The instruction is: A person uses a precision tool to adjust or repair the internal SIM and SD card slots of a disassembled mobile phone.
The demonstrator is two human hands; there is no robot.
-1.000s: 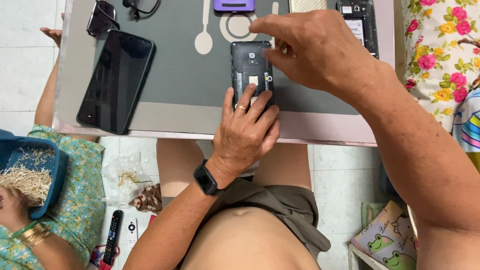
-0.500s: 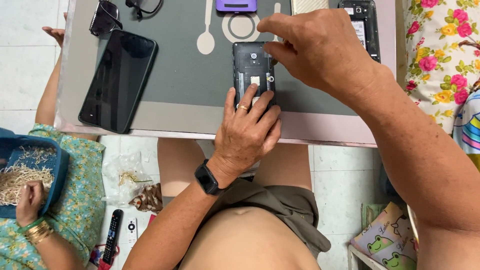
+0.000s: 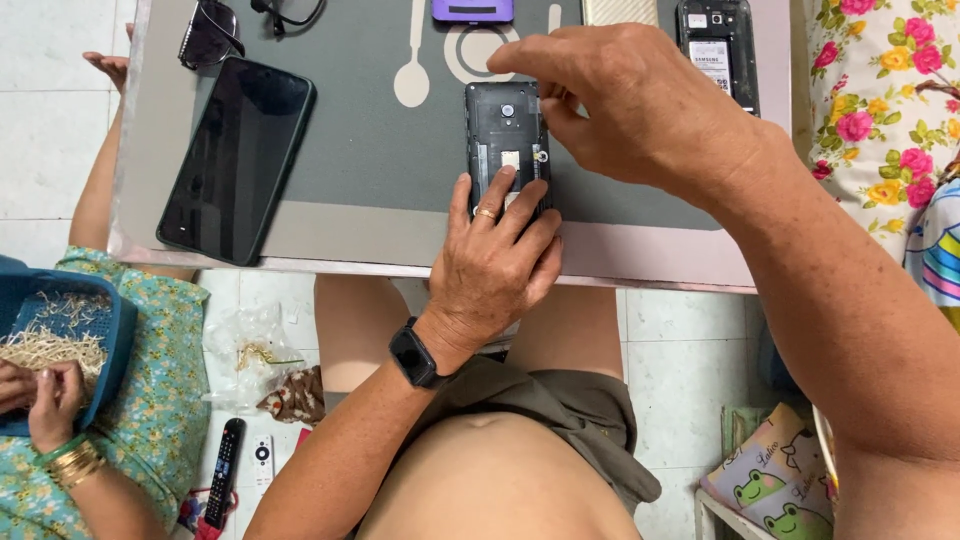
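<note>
At the far left a seated neighbour's hands (image 3: 40, 385) pick through pale dry strands in a blue basket (image 3: 110, 330); a second ago only one of those hands showed at the basket, lower down, and now both are gathered at its near edge, which has no bearing on the work at the table. On the floor beside that person lie two remote controls (image 3: 228, 470) and a clear bag (image 3: 250, 345). On the low table (image 3: 660, 255), over a grey mat (image 3: 370, 150) printed with a spoon, a large dark phone (image 3: 238, 158) lies face up, with dark sunglasses (image 3: 210, 32) above it. Further right the opened black phone (image 3: 505, 130) lies flat on the mat with its back cover off and its insides showing, in the same place as a second ago. The left hand (image 3: 495, 265), with a ring and a black wrist watch (image 3: 415, 355), lies over the phone's lower end, fingers spread and pressing down; it has barely shifted, so the phone is still held steady. The right hand (image 3: 630, 105) hovers over the phone's upper right edge with fingertips drawn together as if pinching, though whether anything is between them cannot be told; it has dipped slightly lower towards the phone. A purple gadget (image 3: 472, 10) and another open black phone (image 3: 718, 50) lie along the far edge
</note>
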